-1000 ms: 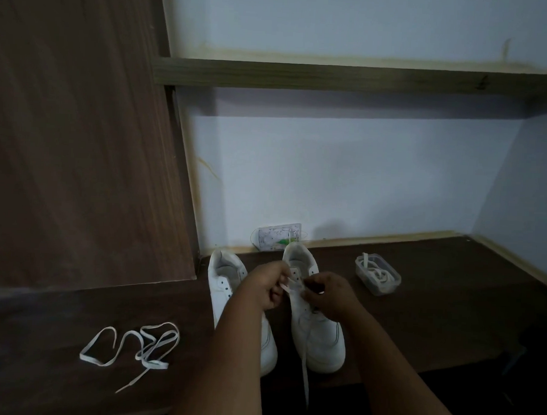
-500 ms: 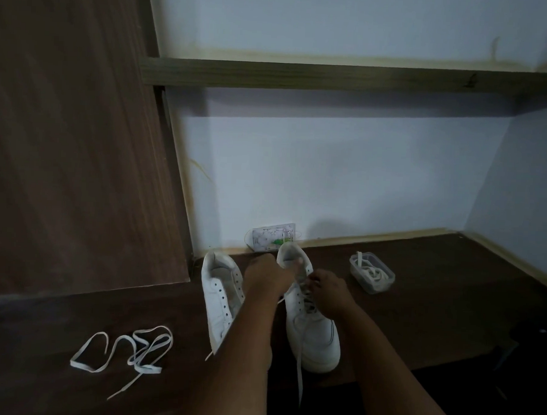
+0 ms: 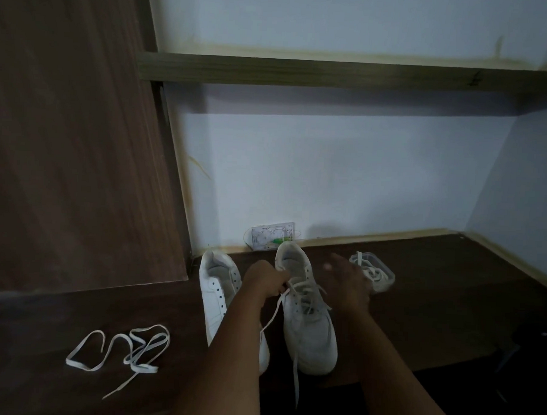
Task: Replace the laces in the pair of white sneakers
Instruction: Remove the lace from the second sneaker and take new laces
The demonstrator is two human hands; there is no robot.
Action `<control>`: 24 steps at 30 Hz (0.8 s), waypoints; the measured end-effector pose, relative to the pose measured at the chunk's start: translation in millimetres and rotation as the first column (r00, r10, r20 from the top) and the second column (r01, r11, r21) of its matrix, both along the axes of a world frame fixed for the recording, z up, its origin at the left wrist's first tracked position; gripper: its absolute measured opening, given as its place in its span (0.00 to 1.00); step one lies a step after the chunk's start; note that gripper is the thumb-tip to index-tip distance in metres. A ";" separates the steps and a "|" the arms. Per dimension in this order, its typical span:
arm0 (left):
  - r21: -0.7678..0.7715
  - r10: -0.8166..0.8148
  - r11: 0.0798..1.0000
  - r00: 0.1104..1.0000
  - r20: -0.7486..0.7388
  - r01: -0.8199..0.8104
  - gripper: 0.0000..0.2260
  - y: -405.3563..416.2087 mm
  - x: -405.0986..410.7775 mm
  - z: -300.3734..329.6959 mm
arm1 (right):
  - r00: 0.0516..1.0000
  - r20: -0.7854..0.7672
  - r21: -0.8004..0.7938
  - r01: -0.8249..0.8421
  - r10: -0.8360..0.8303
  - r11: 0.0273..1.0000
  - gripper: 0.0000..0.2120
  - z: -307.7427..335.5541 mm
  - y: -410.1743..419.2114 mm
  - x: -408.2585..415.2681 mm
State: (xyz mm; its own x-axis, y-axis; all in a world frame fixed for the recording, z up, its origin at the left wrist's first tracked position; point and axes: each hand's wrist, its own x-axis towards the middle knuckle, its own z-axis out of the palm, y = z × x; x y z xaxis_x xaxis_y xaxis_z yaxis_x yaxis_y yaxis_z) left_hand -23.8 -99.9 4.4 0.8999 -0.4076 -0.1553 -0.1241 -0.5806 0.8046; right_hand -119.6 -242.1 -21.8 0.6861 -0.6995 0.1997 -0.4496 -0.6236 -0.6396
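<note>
From the head camera, no brand or readable writing shows on either shoe; a small white card (image 3: 272, 238) leans on the wall behind them, its marks too small to read.

Two white sneakers stand side by side on the dark wooden desk (image 3: 450, 303), heels toward the wall and toes toward the person, their long axes running from the wall to the desk's front edge. The left sneaker (image 3: 218, 286) has bare eyelets and no lace. The right sneaker (image 3: 308, 318) is partly laced, with white crossings over its tongue. One loose lace end (image 3: 272, 317) runs from its upper eyelets and another hangs past the toe over the desk edge.

The left hand (image 3: 264, 280) is curled, pinching that lace near the top eyelets. The right hand (image 3: 347, 281) hovers beside the shoe's right side, fingers spread and relaxed, holding nothing.

A spare white lace (image 3: 125, 348) lies tangled on the desk to the left. A clear plastic tub (image 3: 377, 274) with more laces sits just beyond the right hand.
</note>
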 end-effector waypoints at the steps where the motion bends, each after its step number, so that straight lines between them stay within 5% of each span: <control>1: 0.007 0.000 1.000 1.000 0.019 0.000 0.16 0.0 -1.3 -0.4 | 0.994 0.008 -0.149 -0.111 0.113 0.983 0.16 4.1 11.4 2.5; 3: 0.034 0.002 0.999 0.998 0.065 -0.004 0.16 0.8 -5.3 0.1 | 0.971 -0.115 -0.324 -0.236 0.209 0.916 0.14 4.7 28.3 6.3; 6: 0.056 0.002 0.998 0.996 0.088 -0.007 0.16 4.1 -8.9 2.5 | 0.973 -0.136 -0.254 -0.215 0.185 0.943 0.10 -5.4 34.3 8.2; 9: 0.057 -0.027 0.998 0.998 0.051 0.024 0.17 7.3 -7.5 2.5 | 0.981 0.174 0.187 0.057 -0.090 0.981 0.10 8.8 5.2 3.1; 11: 0.047 -0.033 0.998 0.999 0.030 0.032 0.17 9.3 -7.2 1.9 | 0.868 0.259 0.605 0.197 -0.424 0.772 0.16 21.4 -22.1 -11.4; 14: 0.040 -0.036 0.999 0.999 0.008 0.036 0.18 9.9 -6.6 1.9 | 0.663 0.255 0.806 0.257 -0.704 0.533 0.16 21.7 -57.6 -35.9; 18: 0.063 0.025 0.998 1.000 -0.006 -0.025 0.19 3.7 -14.1 12.1 | 0.847 0.331 0.685 0.088 -0.417 0.723 0.12 28.0 -30.8 -36.0; 20: -0.140 0.026 0.988 0.962 -0.271 -0.066 0.24 -1.5 -23.2 19.9 | 0.916 0.399 0.547 -0.197 -0.047 0.814 0.09 38.8 1.1 -25.3; 22: -0.337 -0.113 0.937 0.834 -0.539 -0.092 0.30 -2.8 -28.5 30.8 | 0.778 0.479 0.541 -0.626 0.406 0.562 0.09 54.7 32.0 -17.8; 23: -0.418 -0.159 0.900 0.801 -0.578 -0.123 0.27 -2.3 -29.1 34.5 | 0.703 0.475 0.535 -0.708 0.529 0.461 0.10 55.0 36.8 -13.9; 24: -0.464 -0.155 0.871 0.805 -0.572 -0.163 0.21 -1.1 -28.2 37.2 | 0.698 0.448 0.523 -0.711 0.558 0.470 0.11 53.9 37.6 -10.7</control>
State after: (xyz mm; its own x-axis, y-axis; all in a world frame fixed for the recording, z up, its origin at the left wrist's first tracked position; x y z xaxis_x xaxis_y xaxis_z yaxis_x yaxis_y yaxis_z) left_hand -52.0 -101.0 41.6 0.7024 -0.5665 -0.4309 0.4532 -0.1107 0.8845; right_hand -130.3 -204.5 32.2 0.9928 -0.0829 0.0868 0.0777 -0.1068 -0.9912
